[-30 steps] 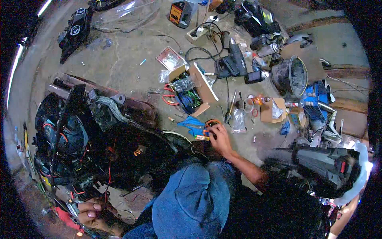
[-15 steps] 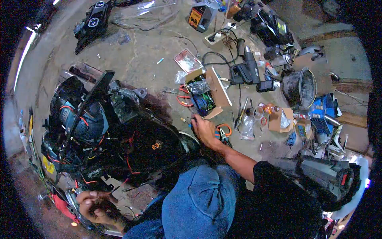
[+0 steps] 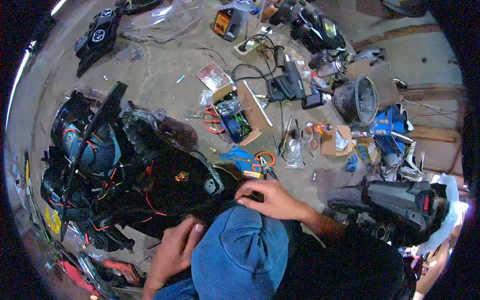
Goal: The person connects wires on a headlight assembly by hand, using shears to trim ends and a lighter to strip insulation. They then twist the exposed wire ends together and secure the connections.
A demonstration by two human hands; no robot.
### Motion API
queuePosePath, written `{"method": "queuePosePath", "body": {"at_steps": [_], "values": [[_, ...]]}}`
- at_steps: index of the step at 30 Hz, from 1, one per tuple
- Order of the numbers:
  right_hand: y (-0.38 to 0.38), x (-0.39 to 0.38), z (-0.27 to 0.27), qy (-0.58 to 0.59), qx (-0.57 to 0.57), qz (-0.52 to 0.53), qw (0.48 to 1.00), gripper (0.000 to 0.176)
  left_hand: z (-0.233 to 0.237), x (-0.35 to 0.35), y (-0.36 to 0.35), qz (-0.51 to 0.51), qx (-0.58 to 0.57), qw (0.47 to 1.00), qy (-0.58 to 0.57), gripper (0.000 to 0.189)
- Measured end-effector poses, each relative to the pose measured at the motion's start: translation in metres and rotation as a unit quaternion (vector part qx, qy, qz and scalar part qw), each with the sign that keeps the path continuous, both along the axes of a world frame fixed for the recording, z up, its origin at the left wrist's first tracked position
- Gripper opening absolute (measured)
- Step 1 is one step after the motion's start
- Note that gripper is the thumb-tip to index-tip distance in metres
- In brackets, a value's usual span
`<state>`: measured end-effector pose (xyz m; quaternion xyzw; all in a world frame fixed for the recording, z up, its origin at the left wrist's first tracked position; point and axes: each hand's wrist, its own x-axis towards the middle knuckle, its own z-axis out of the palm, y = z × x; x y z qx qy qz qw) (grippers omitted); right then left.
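My left hand (image 3: pixel 173 251) is at the lower centre, its fingers bent inward beside the dark motorcycle body (image 3: pixel 170 195). My right hand (image 3: pixel 272 199) is curled near that body's rear edge, thumb and fingers drawn together. Whatever either hand grips is too small or hidden to make out. Between the hands, a rounded blue fabric shape (image 3: pixel 240 245) blocks part of the view. Loose red wires (image 3: pixel 150 202) and an orange connector (image 3: pixel 181 176) show on the black body. Just beyond my right hand lie orange-handled pliers (image 3: pixel 265 159) and a blue cloth (image 3: pixel 241 156).
An open cardboard box (image 3: pixel 255 107) of packets and wires sits ahead. Farther right are a heat gun (image 3: pixel 292 77), a power strip (image 3: pixel 248 46) and a black bucket (image 3: pixel 356 100). A grey-black fairing (image 3: pixel 400 200) lies at the right, a headlight unit (image 3: pixel 100 35) at the far left.
My right hand has drawn back from beside the cardboard box to the motorcycle body's rear edge. My left hand has moved right and up, closer to it. The view has shifted slightly.
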<state>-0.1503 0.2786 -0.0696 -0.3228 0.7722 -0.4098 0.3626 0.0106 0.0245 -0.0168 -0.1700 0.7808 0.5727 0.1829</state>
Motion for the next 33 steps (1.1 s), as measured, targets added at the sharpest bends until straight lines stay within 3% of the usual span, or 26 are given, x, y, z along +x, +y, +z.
{"method": "queuePosePath", "body": {"at_steps": [3, 6, 10, 13, 16, 18, 19, 20, 21, 23, 25, 27, 29, 32, 33], "values": [[-0.011, 0.000, 0.009, -0.017, -0.032, 0.019, 0.999, 0.016, 0.014, -0.025, 0.014, 0.007, -0.009, 0.998, -0.070, 0.030], [-0.027, -0.002, 0.015, -0.033, -0.051, 0.030, 0.998, 0.017, 0.007, -0.031, 0.014, -0.024, 0.036, 0.999, -0.025, 0.033], [-0.035, -0.003, 0.012, -0.042, -0.101, 0.054, 0.993, 0.018, 0.007, -0.028, 0.014, -0.055, -0.038, 0.998, -0.016, 0.034], [-0.041, 0.002, 0.017, -0.132, -0.100, -0.015, 0.986, 0.020, 0.004, -0.022, 0.011, -0.060, -0.065, 0.996, 0.006, 0.033], [-0.030, 0.004, 0.005, -0.131, -0.149, -0.036, 0.979, 0.022, 0.004, -0.019, 0.013, -0.019, -0.060, 0.998, 0.032, 0.033], [-0.002, -0.002, -0.023, -0.103, -0.065, -0.115, 0.986, 0.021, 0.010, -0.018, 0.011, 0.012, -0.061, 0.996, 0.059, 0.029], [0.011, -0.004, -0.045, -0.106, -0.021, -0.204, 0.973, 0.020, 0.009, -0.014, 0.008, 0.024, -0.082, 0.993, 0.078, 0.027], [0.034, -0.008, -0.090, -0.011, 0.018, -0.244, 0.969, 0.017, 0.005, -0.006, 0.003, 0.036, -0.103, 0.989, 0.097, 0.025], [0.065, -0.017, -0.127, 0.131, 0.075, -0.203, 0.967, 0.017, 0.003, 0.001, -0.003, 0.047, -0.125, 0.984, 0.118, 0.022], [0.109, -0.026, -0.174, 0.236, 0.135, -0.159, 0.949, 0.027, 0.008, 0.013, -0.019, 0.078, -0.119, 0.980, 0.141, 0.017], [0.129, -0.029, -0.197, 0.266, 0.181, -0.117, 0.940, 0.030, 0.013, 0.028, -0.021, 0.156, -0.094, 0.973, 0.140, 0.015], [0.137, -0.033, -0.205, 0.342, 0.187, -0.045, 0.920, 0.032, 0.019, 0.036, -0.026, 0.164, -0.054, 0.970, 0.174, 0.017], [0.137, -0.038, -0.205, 0.324, 0.201, -0.010, 0.924, 0.035, 0.017, 0.048, -0.035, 0.151, -0.062, 0.966, 0.200, 0.021], [0.136, -0.047, -0.216, 0.274, 0.214, 0.027, 0.937, 0.042, 0.030, 0.050, -0.029, 0.227, 0.005, 0.955, 0.193, 0.017], [0.124, -0.051, -0.193, 0.246, 0.222, 0.045, 0.943, 0.042, 0.031, 0.053, -0.031, 0.242, 0.025, 0.950, 0.195, 0.017]]}}
